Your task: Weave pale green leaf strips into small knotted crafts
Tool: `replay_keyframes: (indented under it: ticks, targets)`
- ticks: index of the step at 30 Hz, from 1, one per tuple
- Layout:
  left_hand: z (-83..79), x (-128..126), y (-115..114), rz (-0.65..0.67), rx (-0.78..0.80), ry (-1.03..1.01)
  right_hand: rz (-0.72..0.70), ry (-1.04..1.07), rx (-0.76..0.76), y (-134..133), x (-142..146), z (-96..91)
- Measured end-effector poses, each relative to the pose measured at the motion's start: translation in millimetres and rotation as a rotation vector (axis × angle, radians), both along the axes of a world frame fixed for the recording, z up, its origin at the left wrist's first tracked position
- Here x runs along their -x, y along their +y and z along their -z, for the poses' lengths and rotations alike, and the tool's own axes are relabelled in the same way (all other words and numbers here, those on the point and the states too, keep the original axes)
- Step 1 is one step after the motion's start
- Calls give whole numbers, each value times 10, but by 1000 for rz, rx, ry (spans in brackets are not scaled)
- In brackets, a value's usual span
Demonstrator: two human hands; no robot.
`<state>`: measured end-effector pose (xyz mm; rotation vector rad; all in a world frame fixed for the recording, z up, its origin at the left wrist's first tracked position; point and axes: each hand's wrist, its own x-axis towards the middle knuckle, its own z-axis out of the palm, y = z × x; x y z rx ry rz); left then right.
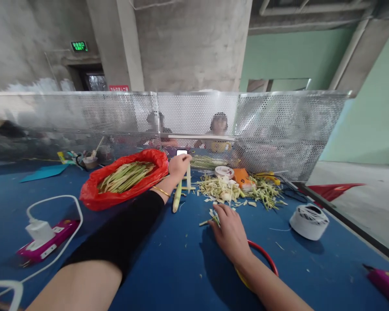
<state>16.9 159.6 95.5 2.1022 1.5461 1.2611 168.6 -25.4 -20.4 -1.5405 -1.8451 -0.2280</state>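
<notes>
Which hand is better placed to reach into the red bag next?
The left hand, probably: it is nearer the bag, though it pinches a pale strip. The right hand is farther off, beside the scraps.

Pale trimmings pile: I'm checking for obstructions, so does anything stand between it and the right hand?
Nothing large visible: only scattered scraps lie between the right hand and the pale trimmings pile. The tape roll sits on the pile's far side.

Tape roll (pixel 223 172) apparently behind scraps (pixel 218 187)
</notes>
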Motion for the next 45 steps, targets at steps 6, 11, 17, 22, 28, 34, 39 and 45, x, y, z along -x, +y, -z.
replay_keyframes:
  ticks: [6, 11, 17, 22, 28, 34, 39, 45]
  targets:
    - [-533, -103, -406, 43, -126, -299, -30, 293, -40, -15, -40, -105]
    - [-94, -280, -1135, 235, 129, -453, -183, 814, -2, -64, 10, -218]
    - [270, -161, -1541, 268, 360, -692, -464, 1101, 298, -183, 208, -226]
    - [464, 171, -1263, 109, 371, -880, -452, 1078, 406, -174, 240, -148]
    - [731, 261, -1039, 11, 467, -1028, -308, 1126, 514, -101, 179, -60]
    - [816, 172, -1089, -2, 473, -1059, -295, 1215, 659, -159, 218, -73]
    - [833, 233, -1007, -29, 463, -1113, -239, 1099, 577, -119, 187, -78]
    - [878, 127, -1143, 141, 665, -1156, -204, 1079, 538, -76, 161, 15]
